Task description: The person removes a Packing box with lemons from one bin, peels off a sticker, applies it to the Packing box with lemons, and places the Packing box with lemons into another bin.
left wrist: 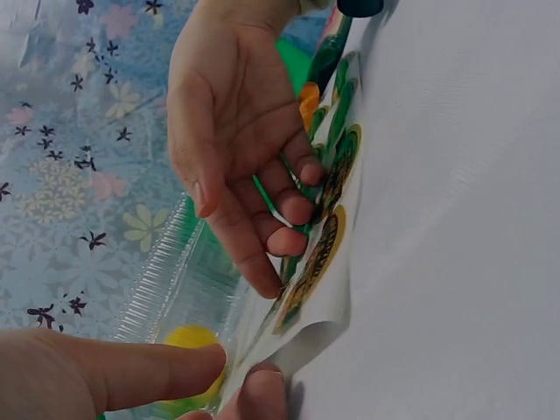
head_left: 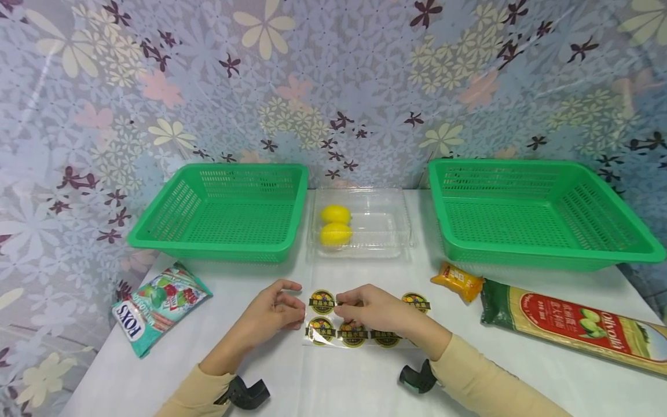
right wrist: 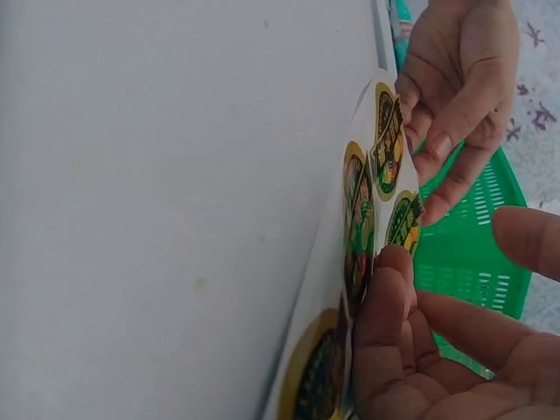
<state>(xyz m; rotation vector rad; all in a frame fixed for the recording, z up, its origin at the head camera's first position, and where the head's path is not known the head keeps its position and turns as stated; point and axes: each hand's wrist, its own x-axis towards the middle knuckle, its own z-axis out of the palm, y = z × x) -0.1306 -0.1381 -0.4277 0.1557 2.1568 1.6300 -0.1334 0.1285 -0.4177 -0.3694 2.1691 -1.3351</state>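
A clear sheet of round black-and-gold fruit stickers [head_left: 353, 335] lies on the white table in front of me. My left hand [head_left: 273, 313] is at its left edge, pinching the lifted edge between thumb and finger; in the left wrist view the sheet [left wrist: 328, 319] bends up there. Over the upper stickers is my right hand [head_left: 377, 310], fingers bent loosely and fingertips at a sticker near the left side. Its thumb stands apart from the fingers in the right wrist view, where the sheet's stickers [right wrist: 358, 223] are seen edge-on. The right hand hides part of the upper row.
Behind the sheet stands a clear plastic box [head_left: 377, 231] with two lemons [head_left: 335, 234]. Green baskets flank it, one left [head_left: 213, 252] and one right [head_left: 542, 255]. A teal FOX'S bag [head_left: 161, 307] lies left; an orange-wrapped snack [head_left: 458, 281] and a spaghetti pack [head_left: 578, 324] lie right.
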